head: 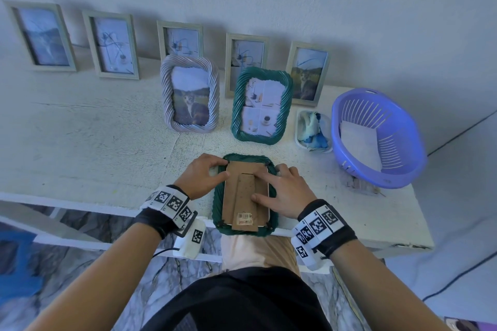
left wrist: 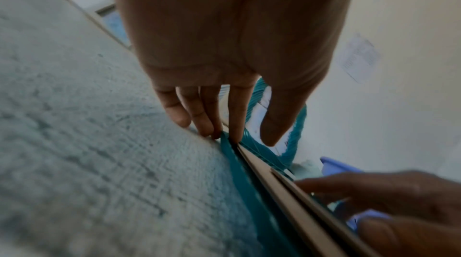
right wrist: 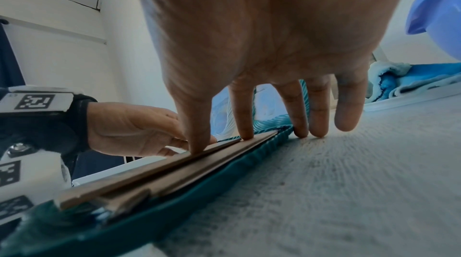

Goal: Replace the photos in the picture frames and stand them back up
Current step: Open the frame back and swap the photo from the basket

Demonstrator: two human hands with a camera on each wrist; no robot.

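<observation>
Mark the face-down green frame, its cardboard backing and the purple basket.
face-down green frame (head: pixel 218 204): head view, left rope-pattern rim.
cardboard backing (head: pixel 233 183): head view, bare upper-left panel.
purple basket (head: pixel 415 148): head view, right rim.

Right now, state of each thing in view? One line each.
face-down green frame: lying flat at table edge, back up
backing board: seated in it, stand folded flat
left hand: fingertips at frame's top left corner
right hand: fingers straight, pressing backing board
upright green frame: standing
grey frame: standing, cat photo
purple basket: tilted, holds paper
</observation>
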